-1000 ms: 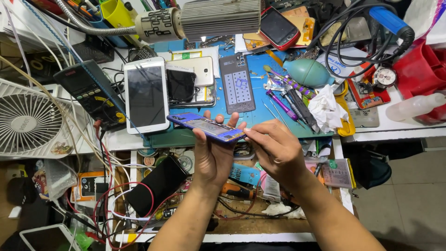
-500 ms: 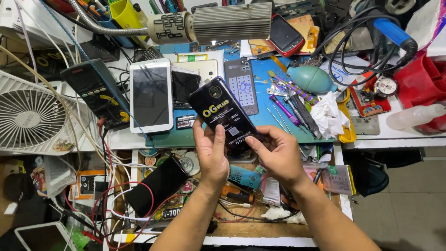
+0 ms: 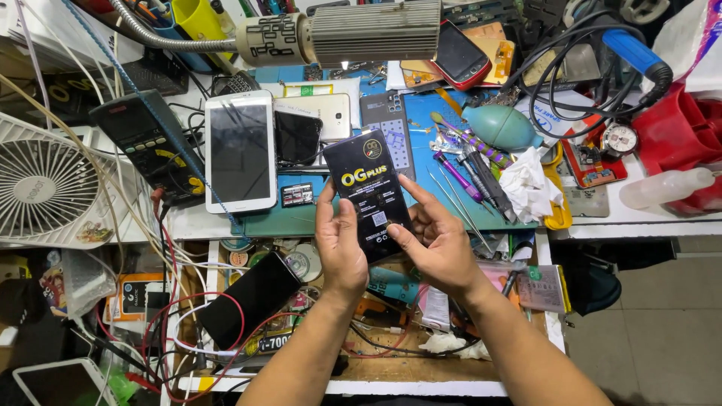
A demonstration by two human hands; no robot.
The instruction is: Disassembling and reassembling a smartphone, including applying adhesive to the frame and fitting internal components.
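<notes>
Both bare forearms rise from the near edge, converging toward centre. Left hand [image 3: 340,240]: palm up, thumb extended far, fingers curled in a grip. Right hand [image 3: 440,239]: palm turned left, fingers spread, thumb pointing left, grip closed.

Flat black rectangular package [image 3: 368,194], yellow and white print facing up, held tilted just above the blue mat [image 3: 429,143].
</notes>
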